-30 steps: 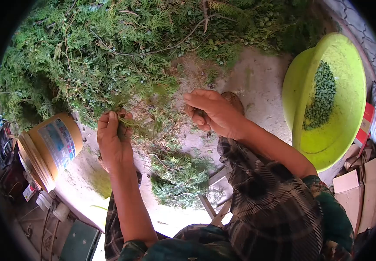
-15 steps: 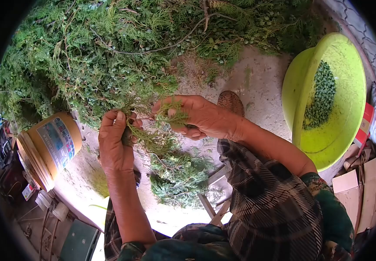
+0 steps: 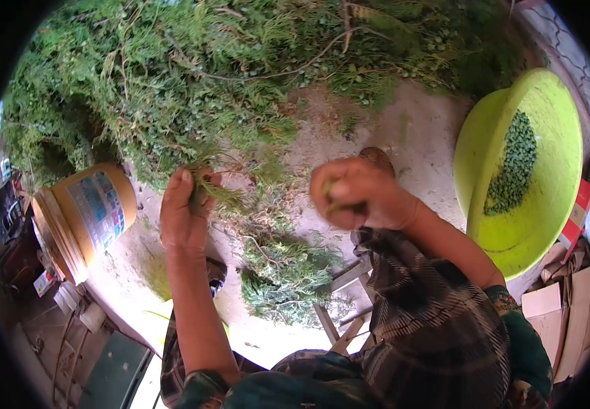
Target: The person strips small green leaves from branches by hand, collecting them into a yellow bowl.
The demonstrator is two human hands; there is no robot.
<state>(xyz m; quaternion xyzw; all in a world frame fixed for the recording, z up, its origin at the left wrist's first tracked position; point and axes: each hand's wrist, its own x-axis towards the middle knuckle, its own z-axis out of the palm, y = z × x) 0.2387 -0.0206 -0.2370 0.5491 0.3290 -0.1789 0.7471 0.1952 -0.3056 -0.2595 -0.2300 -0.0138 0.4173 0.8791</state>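
My left hand (image 3: 189,208) pinches a green sprig (image 3: 230,191) between thumb and fingers, its tips spreading to the right. To the right of it, my right hand (image 3: 356,194) is blurred, its fingers curled round something small and yellow-green that I cannot make out. A gap separates the two hands. Beyond them lies a large heap of green branches (image 3: 192,95). On the ground below the hands is a smaller pile of cut sprigs (image 3: 288,273). A lime-green basin (image 3: 554,204) at the right holds many small green cones (image 3: 513,163).
A yellow bucket (image 3: 114,204) lies tilted at the left. Cardboard (image 3: 543,300) and a red box (image 3: 574,218) are at the lower right. A wooden frame (image 3: 349,286) stands near my knees, and a dark green stool or panel (image 3: 114,371) is at the lower left.
My right hand has moved right, away from the sprig, and its fingers have curled round something small. My left hand still holds the sprig. The whole view has shifted slightly.
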